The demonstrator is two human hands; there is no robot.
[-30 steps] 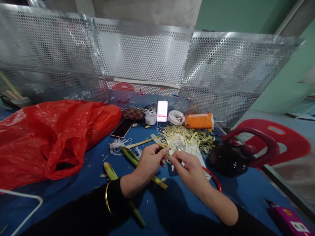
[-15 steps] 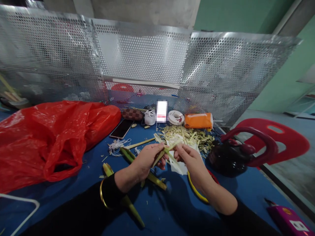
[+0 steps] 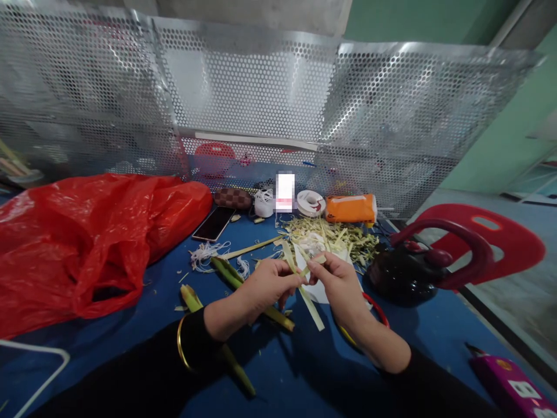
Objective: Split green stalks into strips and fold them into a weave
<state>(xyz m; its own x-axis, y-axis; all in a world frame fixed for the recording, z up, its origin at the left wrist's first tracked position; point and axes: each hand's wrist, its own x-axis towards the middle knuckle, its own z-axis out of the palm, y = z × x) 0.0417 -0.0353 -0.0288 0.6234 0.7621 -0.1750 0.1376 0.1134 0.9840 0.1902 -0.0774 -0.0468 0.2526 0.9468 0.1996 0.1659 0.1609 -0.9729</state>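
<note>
Pale green plant strips point(image 3: 311, 307), flat and crossing one another, are pinched between my two hands above the blue table. My left hand point(image 3: 272, 285) grips them at the crossing with thumb and fingers. From the other side, my right hand point(image 3: 333, 278) pinches a strip end between thumb and forefinger. One strip hangs down toward me, and another points up and away. Under my left hand lies a thick green stalk point(image 3: 226, 271); a second stalk point(image 3: 190, 297) runs beneath my left forearm. White paper point(image 3: 319, 295) lies behind my hands.
A pile of shredded plant fibre point(image 3: 361, 248) lies behind the paper. Left are a red plastic bag point(image 3: 108, 244), a phone point(image 3: 214, 224) and white string point(image 3: 208, 255). A black kettle point(image 3: 400, 278) stands right. A tape roll point(image 3: 310, 203) and orange packet point(image 3: 350, 208) sit before the perforated metal screen point(image 3: 256, 87).
My left thumb has shifted onto the crossing of the strips. The strips have turned, and one now hangs lower toward me. The view has tilted slightly.
</note>
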